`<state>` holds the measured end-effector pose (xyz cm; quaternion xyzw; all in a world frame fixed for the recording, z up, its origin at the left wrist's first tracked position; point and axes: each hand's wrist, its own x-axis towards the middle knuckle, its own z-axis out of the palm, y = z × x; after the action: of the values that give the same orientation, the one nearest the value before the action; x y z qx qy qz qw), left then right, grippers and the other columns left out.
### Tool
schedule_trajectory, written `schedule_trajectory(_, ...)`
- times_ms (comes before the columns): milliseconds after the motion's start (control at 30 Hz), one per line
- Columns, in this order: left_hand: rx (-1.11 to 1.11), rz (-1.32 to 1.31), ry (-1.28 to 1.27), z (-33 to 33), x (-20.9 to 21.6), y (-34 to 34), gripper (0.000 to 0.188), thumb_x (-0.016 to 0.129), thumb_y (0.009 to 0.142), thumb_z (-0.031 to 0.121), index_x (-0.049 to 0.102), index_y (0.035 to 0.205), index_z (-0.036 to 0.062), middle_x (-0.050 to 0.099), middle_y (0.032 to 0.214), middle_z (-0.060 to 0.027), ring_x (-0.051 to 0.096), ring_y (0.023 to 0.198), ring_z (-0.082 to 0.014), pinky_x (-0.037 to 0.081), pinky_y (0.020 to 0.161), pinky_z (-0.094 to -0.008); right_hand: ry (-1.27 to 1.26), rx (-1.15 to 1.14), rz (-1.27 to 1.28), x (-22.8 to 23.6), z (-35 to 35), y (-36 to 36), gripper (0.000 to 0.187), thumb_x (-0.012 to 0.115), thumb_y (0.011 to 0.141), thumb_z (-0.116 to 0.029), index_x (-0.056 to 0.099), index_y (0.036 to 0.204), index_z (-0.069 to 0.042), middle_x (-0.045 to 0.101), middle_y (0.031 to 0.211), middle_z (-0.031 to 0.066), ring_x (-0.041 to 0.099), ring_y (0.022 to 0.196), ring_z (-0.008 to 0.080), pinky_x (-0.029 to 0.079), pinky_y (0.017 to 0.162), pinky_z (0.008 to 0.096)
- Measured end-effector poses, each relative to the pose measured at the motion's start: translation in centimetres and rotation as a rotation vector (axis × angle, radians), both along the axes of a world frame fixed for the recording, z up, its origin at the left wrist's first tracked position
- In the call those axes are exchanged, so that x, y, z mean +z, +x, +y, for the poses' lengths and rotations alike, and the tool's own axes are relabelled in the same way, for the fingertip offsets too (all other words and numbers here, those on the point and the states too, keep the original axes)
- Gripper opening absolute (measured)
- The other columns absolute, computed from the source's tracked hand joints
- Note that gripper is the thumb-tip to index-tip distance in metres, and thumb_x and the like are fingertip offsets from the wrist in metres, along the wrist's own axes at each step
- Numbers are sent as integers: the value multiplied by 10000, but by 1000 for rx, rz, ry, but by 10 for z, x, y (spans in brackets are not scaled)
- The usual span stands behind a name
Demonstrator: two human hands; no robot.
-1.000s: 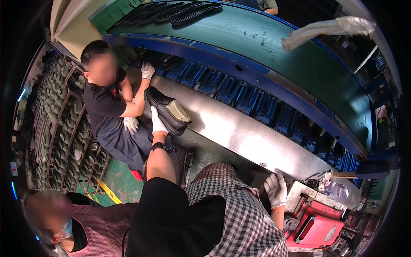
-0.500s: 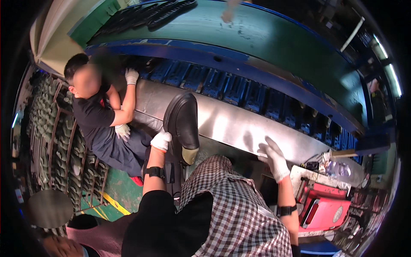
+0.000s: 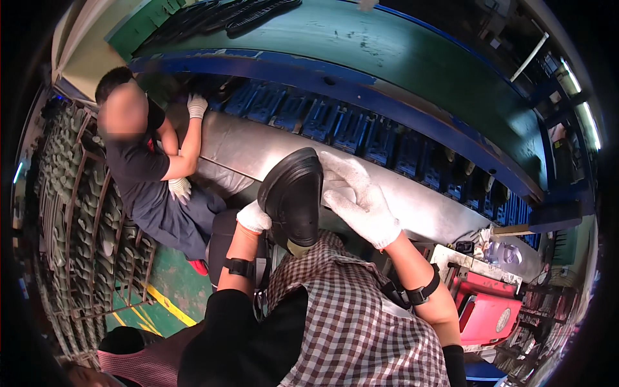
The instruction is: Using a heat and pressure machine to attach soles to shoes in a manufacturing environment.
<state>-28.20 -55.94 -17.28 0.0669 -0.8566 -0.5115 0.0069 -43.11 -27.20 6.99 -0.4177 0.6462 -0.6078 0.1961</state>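
In front of my body a black shoe [image 3: 293, 197] is raised, its rounded end up and a yellowish piece, perhaps a shoe last, showing at its lower end. My left hand [image 3: 255, 217], in a white glove, grips the shoe's left side; the fingertips are hidden behind it. On the other side my right hand [image 3: 361, 203], also in a white glove, is open with fingers stretched toward the shoe's upper right edge. Whether those fingers touch it I cannot tell.
A metal ledge [image 3: 412, 200] runs beneath a row of blue slotted fixtures [image 3: 322, 122]. Above lies a green conveyor belt [image 3: 425, 71] carrying black soles [image 3: 264, 16]. A co-worker [image 3: 138, 148] crouches at left by a rack of lasts [image 3: 64, 226]. A red box [image 3: 490, 316] stands right.
My right hand has swung left from over the metal ledge to the shoe's side. The shoe has shifted slightly right and nearer to me in my left hand.
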Motion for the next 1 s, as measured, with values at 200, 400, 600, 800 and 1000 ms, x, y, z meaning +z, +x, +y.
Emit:
schedule_trajectory(200, 6, 193, 868, 14, -2, 16, 761, 785, 901, 288, 515, 1577, 70, 612, 1546, -153, 594, 1412, -293, 459, 1218, -426, -3, 73, 19, -13, -22, 2, 653, 722, 965, -66, 529, 1588, -40, 612, 1404, 133, 617, 1280, 242, 507, 1088, 360)
schedule_trajectory(400, -168, 561, 1604, 51, 2, 30, 884, 884, 869, 332, 478, 1616, 90, 582, 1591, -129, 568, 1442, -295, 445, 1241, -455, -114, 198, -89, -39, -86, 19, 671, 725, 935, -39, 519, 1574, -47, 570, 1445, 150, 609, 1282, 256, 511, 1081, 362)
schedule_trajectory(600, -177, 602, 1928, 63, 27, 54, 1172, 1039, 686, 388, 424, 1649, 128, 559, 1615, -112, 566, 1443, -309, 459, 1231, -536, 48, 312, -76, -52, -146, 39, 668, 723, 921, -43, 541, 1563, -77, 530, 1170, 80, 569, 1038, 168, 527, 978, 313)
schedule_trajectory(800, -248, 758, 2219, 69, 31, 83, 646, 565, 1105, 388, 402, 1660, 100, 487, 1661, -164, 496, 1504, -354, 363, 1296, -549, 156, 389, -78, -61, -192, 72, 620, 742, 941, -100, 584, 1540, -85, 525, 1147, 70, 561, 981, 154, 538, 945, 311)
schedule_trajectory(1000, 126, 689, 2266, 66, 8, 103, 843, 751, 941, 406, 426, 1634, 53, 530, 1602, -228, 501, 1481, -430, 272, 1335, -628, 314, 492, 4, -71, -229, 78, 599, 772, 947, -152, 612, 1520, -85, 556, 1283, 100, 567, 1114, 203, 494, 1060, 328)
